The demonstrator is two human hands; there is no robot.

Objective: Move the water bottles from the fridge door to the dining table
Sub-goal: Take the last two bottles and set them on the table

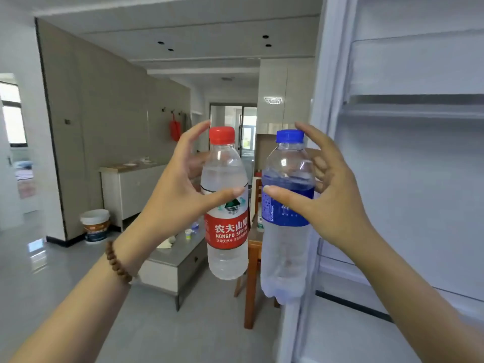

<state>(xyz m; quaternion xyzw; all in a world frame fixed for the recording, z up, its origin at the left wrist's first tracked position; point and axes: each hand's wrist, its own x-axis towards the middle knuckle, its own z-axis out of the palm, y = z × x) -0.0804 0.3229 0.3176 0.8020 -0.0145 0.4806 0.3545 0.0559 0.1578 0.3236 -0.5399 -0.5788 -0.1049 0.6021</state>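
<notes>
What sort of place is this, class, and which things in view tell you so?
Probably a home's open living area: an open fridge door, a white sideboard, a low grey cabinet. The left hand holds a red-capped bottle, the right hand a blue-capped bottle.

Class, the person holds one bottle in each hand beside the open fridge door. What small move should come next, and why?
Probably step forward toward the wooden table, carrying both bottles. The left hand grips the red-capped bottle, the right hand the blue-capped bottle, both clear of the fridge door, and the table stands behind them.
</notes>
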